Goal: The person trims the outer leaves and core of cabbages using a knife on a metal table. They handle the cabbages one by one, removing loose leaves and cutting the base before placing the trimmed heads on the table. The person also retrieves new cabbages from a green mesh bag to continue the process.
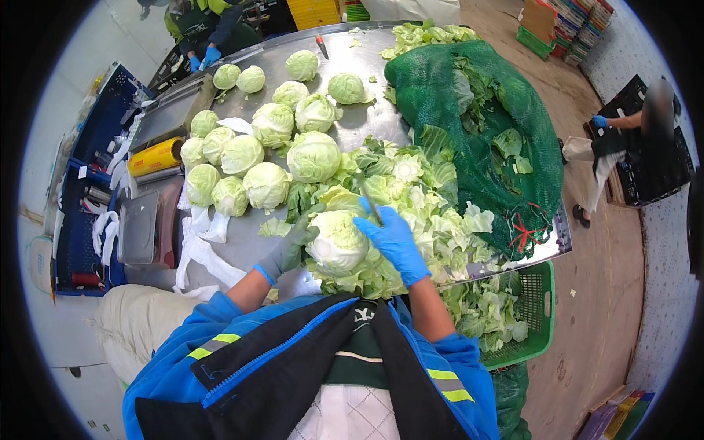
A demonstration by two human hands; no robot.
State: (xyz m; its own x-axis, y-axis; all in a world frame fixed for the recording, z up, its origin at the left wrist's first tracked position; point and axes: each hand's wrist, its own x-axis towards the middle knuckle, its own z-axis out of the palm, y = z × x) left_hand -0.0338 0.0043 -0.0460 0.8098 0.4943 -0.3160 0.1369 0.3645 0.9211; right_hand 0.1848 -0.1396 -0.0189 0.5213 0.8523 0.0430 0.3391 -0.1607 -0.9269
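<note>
A pale green cabbage head [336,242] sits in front of me on loose leaves at the table's near edge. My left hand [286,245], in a greyish work glove over a blue one, holds its left side. In a blue glove, my right hand [393,236] grips a knife [372,204], its blade pointing away from me above the right of the head. Cut outer leaves and stem ends [415,201] are heaped beyond and to the right. Several cabbage heads [313,157] stand together on the metal table [366,126], left of the heap.
A green mesh sack [423,82] with leaves inside lies at right. Below the table edge is a green basket [547,324] of leaves. White netting [201,256] and a yellow film roll [157,157] lie left. A red-handled knife [322,47] lies far back. Co-workers' gloved hands [212,56] show beyond.
</note>
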